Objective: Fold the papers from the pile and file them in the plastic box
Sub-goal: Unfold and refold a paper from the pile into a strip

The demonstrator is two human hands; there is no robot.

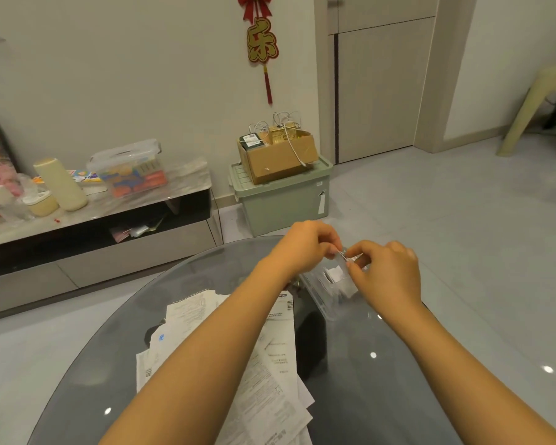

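A loose pile of printed white papers [270, 358] lies on the dark glass table [366, 396], partly under my left forearm. A clear plastic box [326, 293] stands at the table's far side, with white folded paper showing through its wall. Both hands are raised over the box's far end. My left hand [302, 245] and my right hand [385, 271] pinch a small clear plastic part at the top of the box between their fingertips. What exactly that part is, I cannot tell.
A green storage bin [283, 200] with a cardboard box [278, 155] on top stands on the floor beyond the table. A low TV console [93, 220] with a clear container and jars runs along the left wall. A plastic stool [540, 117] is far right.
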